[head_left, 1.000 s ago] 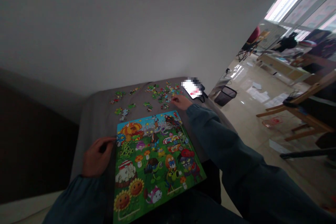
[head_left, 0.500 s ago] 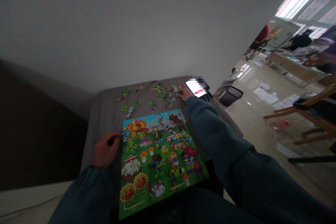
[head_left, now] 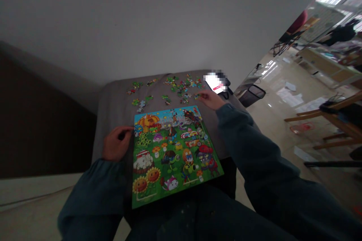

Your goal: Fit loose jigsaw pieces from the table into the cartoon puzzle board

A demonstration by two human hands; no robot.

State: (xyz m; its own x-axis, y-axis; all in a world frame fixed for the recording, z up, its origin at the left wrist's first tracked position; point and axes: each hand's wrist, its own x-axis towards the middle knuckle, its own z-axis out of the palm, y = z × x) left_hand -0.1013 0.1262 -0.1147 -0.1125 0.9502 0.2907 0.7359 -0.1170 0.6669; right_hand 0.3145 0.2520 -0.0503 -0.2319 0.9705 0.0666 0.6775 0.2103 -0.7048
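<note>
Now right hand (head_left: pixel 210 99): drawn back, pinched, grip unclear.
Puzzle pieces (head_left: pixel 185 88): one seemingly singled out beside it.
Left hand (head_left: pixel 116 144): curled, board (head_left: pixel 175 152) touched, grip unclear.

The board (head_left: pixel 174 158) looks smooth and faintly glossy, the pieces (head_left: pixel 141 104) like printed card. The cloth (head_left: pixel 113 101) beneath is matt and creased, the wall (head_left: pixel 141 19) smooth and matt, the floor (head_left: pixel 275 115) glossy, the chair (head_left: pixel 346 125) wooden, the bin (head_left: pixel 250 97) mesh.
</note>
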